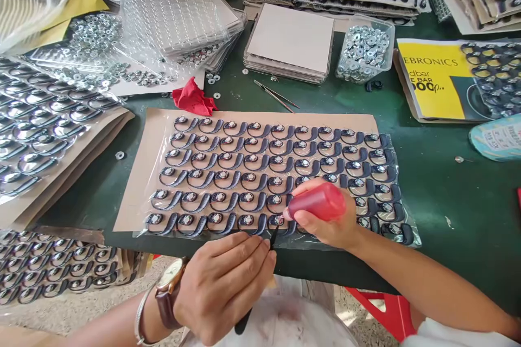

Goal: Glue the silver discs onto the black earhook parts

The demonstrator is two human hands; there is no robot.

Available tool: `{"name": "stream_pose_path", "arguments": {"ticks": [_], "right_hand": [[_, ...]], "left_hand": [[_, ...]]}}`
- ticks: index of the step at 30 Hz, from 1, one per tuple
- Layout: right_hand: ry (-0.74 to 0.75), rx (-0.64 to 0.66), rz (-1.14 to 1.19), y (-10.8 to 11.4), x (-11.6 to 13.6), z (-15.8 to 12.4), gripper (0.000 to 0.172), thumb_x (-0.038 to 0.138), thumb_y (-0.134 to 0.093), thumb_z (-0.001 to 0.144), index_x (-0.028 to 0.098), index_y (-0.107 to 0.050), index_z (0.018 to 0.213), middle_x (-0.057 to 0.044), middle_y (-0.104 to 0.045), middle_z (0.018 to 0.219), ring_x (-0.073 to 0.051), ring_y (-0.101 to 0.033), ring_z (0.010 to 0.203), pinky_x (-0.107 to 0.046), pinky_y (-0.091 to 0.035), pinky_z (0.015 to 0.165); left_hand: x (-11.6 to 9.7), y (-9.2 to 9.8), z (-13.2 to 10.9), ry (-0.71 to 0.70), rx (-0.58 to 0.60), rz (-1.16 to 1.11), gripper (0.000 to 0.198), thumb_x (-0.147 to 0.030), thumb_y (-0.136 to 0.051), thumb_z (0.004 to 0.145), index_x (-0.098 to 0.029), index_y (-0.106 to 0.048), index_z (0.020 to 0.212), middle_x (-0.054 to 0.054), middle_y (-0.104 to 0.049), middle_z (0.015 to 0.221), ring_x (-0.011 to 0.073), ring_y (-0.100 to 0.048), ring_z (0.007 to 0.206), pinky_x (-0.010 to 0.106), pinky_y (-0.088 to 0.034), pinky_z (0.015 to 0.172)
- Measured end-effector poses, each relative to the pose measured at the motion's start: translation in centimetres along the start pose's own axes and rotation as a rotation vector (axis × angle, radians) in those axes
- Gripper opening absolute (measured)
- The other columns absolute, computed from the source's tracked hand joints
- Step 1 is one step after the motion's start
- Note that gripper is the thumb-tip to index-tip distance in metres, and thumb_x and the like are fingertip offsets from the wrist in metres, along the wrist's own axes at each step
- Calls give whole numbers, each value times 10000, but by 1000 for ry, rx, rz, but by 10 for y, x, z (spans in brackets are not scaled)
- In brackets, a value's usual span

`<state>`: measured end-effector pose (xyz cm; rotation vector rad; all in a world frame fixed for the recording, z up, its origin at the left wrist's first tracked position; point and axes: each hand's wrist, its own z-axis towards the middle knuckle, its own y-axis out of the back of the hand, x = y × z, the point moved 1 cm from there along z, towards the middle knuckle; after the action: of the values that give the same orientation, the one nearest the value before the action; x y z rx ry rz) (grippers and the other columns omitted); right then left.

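Rows of black hook-shaped pieces (220,179), each with a round silvery part, lie on a clear plastic sheet over brown card (134,195). My right hand (321,227) is wrapped round a small red squeeze bottle (319,201). Its nozzle points down-left at a piece in the nearest row, touching or just above it; I cannot tell which. My left hand (228,282), with a watch on the wrist, pinches slim black tweezers (274,237). Their dark tip is beside that same piece, and the rear end shows below my palm.
Metal tweezers (277,96) and a crumpled red cloth (193,98) lie behind the card. Further back are a stack of white-topped sheets (291,40) and a clear tub of metal washers (364,49). More filled sheets (40,124) are stacked at left. A yellow printed box (433,78) sits at right.
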<state>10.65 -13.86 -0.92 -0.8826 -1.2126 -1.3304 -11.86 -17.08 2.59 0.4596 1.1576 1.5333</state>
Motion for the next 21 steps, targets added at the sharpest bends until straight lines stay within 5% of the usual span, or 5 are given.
{"name": "stream_pose_path", "arguments": {"ticks": [12,21], "right_hand": [[230,36,-194,-3,5,6,144,316,-728,801,201,-644,777,-16,-696,714,-133,-676,617,-209,-569,567],[166,-32,-168,-3,2,5,152,301,-738,785,188,-643,749,-30,-687,717,-132,-668,583,-218,-553,536]], "left_hand": [[-2,1,4,42,50,4,233,-136,-488,948,-47,-689,1024,107,-737,1024,224,-699,990,350,-601,830],[-2,0,1,60,40,-17,230,-132,-502,940,-47,-688,1043,98,-730,1042,221,-676,1024,356,-564,888]]}}
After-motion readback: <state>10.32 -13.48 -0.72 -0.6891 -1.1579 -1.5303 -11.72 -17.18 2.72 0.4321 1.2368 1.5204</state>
